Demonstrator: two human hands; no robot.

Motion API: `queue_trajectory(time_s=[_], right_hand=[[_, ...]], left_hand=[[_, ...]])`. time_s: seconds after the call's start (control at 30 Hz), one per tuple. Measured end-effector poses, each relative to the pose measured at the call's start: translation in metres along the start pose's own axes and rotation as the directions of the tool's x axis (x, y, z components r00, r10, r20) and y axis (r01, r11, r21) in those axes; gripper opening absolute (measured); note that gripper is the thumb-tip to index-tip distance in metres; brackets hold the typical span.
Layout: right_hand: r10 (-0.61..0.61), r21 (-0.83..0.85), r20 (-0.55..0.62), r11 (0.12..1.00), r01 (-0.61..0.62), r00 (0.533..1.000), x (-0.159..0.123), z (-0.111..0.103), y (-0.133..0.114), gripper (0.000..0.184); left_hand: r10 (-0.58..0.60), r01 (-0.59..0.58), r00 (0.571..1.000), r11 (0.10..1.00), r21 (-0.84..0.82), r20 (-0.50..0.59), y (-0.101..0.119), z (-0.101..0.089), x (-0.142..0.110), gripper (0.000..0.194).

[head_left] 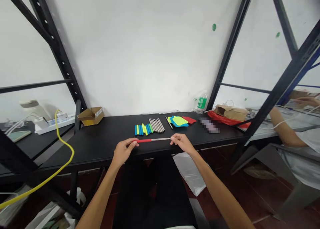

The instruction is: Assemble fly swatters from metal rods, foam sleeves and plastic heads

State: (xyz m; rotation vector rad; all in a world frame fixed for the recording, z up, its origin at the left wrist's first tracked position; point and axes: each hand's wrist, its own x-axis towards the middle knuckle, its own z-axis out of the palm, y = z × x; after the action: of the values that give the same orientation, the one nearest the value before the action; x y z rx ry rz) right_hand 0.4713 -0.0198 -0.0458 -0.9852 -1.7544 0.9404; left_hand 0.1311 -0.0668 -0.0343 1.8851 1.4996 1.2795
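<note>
Above the black table's front edge, my left hand (125,150) pinches the outer end of a red handle (144,140). A thin silver rod (160,139) extends from the handle's other end. My right hand (182,142) pinches the rod's far tip, so the piece lies level between both hands. Just behind it is a row of blue, yellow and green tubes (143,129). Beside those lie several silver rods (157,125) side by side. To their right is a loose pile of flat yellow and blue pieces (178,121), with a red flat piece (189,119) at its edge.
The black table (100,144) is framed by dark metal posts. An open cardboard box (91,116) sits at its left, a plastic bottle (202,102) at the back right. A yellow cable (65,165) hangs at left. Another person's arm (287,129) shows at right.
</note>
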Motion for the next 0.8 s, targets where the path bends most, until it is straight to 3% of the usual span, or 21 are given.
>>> queue_trajectory(time_s=[0.4, 0.8], right_hand=[[-0.014, -0.036, 0.003, 0.999, 0.014, 1.0, 0.0032, 0.0046, 0.0082, 0.047], [-0.006, -0.116, -0.022, 0.993, 0.004, 1.0, -0.0011, 0.0051, -0.0009, 0.058]], left_hand=[[0.025, -0.024, 1.0, 0.999, 0.035, -0.016, -0.0047, -0.0033, 0.002, 0.046], [-0.005, 0.005, 1.0, 1.0, 0.014, 0.003, -0.0024, -0.0036, 0.0002, 0.046]])
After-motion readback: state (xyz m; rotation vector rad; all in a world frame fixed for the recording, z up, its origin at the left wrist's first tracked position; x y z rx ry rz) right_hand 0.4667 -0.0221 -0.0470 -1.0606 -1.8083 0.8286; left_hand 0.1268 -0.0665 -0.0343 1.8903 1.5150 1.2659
